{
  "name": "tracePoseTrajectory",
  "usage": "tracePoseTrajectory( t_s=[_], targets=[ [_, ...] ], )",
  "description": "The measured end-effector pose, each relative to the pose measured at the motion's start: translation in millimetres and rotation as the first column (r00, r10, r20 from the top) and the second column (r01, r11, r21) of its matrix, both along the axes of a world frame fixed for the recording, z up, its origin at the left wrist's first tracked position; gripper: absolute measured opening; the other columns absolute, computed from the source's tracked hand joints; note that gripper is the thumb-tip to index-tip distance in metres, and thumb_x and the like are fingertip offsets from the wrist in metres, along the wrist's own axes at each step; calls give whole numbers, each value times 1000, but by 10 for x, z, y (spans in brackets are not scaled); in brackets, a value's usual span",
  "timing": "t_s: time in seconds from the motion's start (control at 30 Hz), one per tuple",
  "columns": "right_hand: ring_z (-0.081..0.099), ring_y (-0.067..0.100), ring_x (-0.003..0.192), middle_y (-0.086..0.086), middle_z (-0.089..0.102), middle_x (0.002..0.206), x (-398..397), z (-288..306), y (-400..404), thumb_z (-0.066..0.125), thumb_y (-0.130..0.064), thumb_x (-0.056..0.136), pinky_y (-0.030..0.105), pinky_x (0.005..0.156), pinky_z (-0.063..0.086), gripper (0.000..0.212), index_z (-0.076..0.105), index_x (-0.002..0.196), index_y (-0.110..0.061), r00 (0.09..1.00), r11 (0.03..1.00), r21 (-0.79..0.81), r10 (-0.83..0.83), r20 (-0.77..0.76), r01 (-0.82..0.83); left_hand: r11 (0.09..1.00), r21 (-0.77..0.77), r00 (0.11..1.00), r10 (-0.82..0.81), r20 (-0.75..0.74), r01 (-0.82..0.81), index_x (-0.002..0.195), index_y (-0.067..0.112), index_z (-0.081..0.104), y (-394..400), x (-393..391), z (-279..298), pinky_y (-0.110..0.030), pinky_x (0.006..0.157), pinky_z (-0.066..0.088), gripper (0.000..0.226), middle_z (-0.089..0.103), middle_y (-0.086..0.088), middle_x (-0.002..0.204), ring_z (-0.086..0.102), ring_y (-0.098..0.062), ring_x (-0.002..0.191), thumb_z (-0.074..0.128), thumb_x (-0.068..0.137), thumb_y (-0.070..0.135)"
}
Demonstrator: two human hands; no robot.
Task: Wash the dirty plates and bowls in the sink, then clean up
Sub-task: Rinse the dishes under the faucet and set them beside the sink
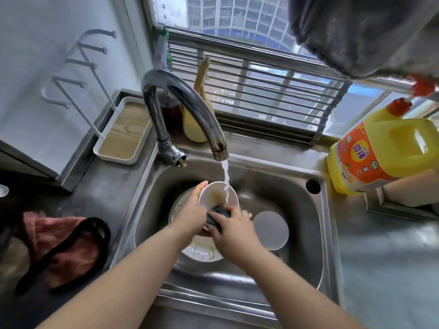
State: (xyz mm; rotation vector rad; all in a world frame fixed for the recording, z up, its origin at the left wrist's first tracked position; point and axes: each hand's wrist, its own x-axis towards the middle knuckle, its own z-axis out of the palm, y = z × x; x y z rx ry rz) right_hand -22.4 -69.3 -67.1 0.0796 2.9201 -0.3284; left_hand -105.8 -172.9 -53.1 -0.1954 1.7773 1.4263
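One white bowl [217, 194], streaked brown inside, is held tilted over the sink [297, 210] by the left hand [190, 216], whose fingers are curled round its left rim. One dark green sponge [219, 216] is gripped by the right hand [234, 231] and pressed against the bowl's lower edge. A single stream of water [226, 184] is seen falling from the one curved metal tap [185, 108] into the bowl. Beneath the hands one dirty white plate [202, 254] is visible on the sink floor, with smears of yellowish residue; whether more dishes lie under it cannot be told. Just to the right of the hands, one round pale disc [270, 230] is lying flat over the sink bottom. The sink is set into a steel table [380, 257]. On the table's right one large yellow detergent jug [375, 155] with an orange label is stood, and on its left one reddish cloth [64, 248] is laid with a black strap [71, 248] across it. Behind the tap one white tray [123, 131] with a wood-grain base is placed, carrying a white wire rack [83, 65], and beside it one brownish jar [171, 112] and one yellow utensil [197, 119] are leaned at the window sill. A barred window [261, 74] is seen behind, with tall buildings outside, and a grey cloth [370, 32] is hung at upper right.
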Motion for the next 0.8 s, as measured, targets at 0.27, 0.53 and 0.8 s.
tracePoseTrajectory(
  t_s=[0.27,0.53,0.8],
  targets=[
    [46,38,115,14,51,135,-132,91,234,63,-32,77,42,96,37,46,62,123,-35,997,994,109,-17,-77,25,993,-14,993,-118,-21,118,129,37,45,-3,-201,101,-41,59,59,67,58,-3,115,63,-27,93,32,82,-8],
    [59,33,70,15,68,100,-82,13,284,84,-33,50,38,66,49,42,73,90,-27,971,947,298,176,-161,-123,981,2,961,-191,202,195,121,19,51,-95,-348,207,-56,78,55,59,60,-20,106,65,-39,93,26,80,-16],
    [58,30,94,8,63,119,15,-108,427,74,-43,69,40,81,47,45,68,113,-36,923,944,226,295,-247,-241,978,-1,977,-209,50,209,125,38,45,-82,-186,134,-44,60,59,69,55,-9,112,61,-33,96,35,80,-14]
  ],
)
